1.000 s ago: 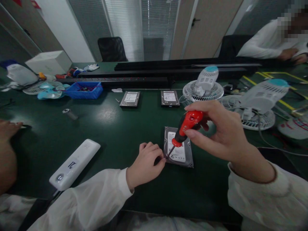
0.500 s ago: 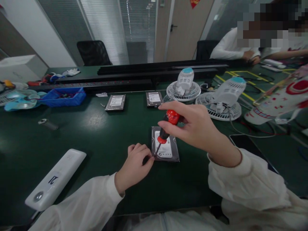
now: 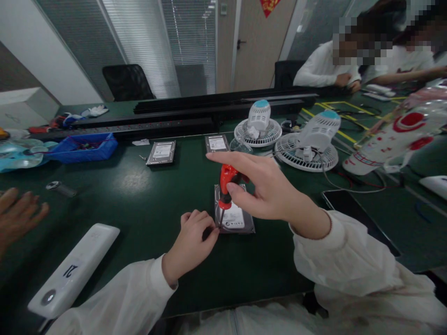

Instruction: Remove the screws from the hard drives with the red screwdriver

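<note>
A red and black screwdriver (image 3: pixel 226 186) is in my right hand (image 3: pixel 261 186), gripped by thumb and fingers, with the index finger stretched out past the handle. Its tip meets the near left corner of a hard drive (image 3: pixel 233 217) lying flat on the green table (image 3: pixel 139 209). My left hand (image 3: pixel 192 237) is curled beside that corner, thumb and fingertips near the screwdriver tip; whatever they hold, if anything, is too small to tell.
Two more hard drives (image 3: pixel 161 152) (image 3: pixel 216 143) lie farther back. Left are a blue bin (image 3: pixel 84 150), a white device (image 3: pixel 75 270) and another person's hand (image 3: pixel 21 214). Right are white fan parts (image 3: pixel 309 151), a phone (image 3: pixel 359 221) and a bottle (image 3: pixel 387 139). People sit at the back right.
The screwdriver has gone from slanted to more upright, and my right index finger is straighter. Another person's hand has come in at the left edge. The view has shifted slightly.
</note>
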The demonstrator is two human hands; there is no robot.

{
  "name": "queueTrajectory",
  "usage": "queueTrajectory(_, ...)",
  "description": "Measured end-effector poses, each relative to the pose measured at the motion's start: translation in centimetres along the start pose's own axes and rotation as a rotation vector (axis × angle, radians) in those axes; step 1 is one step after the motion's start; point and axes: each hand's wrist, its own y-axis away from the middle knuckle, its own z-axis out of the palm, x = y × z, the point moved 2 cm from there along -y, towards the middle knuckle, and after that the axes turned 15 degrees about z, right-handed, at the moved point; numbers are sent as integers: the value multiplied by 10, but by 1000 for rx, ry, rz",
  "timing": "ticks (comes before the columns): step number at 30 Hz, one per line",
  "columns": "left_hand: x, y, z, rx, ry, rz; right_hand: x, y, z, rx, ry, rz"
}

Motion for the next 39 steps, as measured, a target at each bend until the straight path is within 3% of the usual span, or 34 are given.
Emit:
queueTrajectory(7,3,-1,-3,12,21,-13,3,-3,-5,47,173,71)
queueTrajectory(13,2,0,-3,11,28,-14,4,-5,-6,-77,41,-16)
queueTrajectory(20,4,-1,-6,11,27,-20,6,-5,-9,-20,151,14)
queueTrajectory(25,4,-2,-6,1,17,-34,8,-4,-13,-127,-4,-88)
queueTrajectory(31,5,-2,-7,2,10,-30,6,-5,-17,-67,108,-62)
queueTrajectory(36,4,-2,-6,14,20,-20,5,-4,-21,-156,-10,-122)
queueTrajectory(39,4,-2,-6,10,22,-23,4,-5,-20,-137,3,-113)
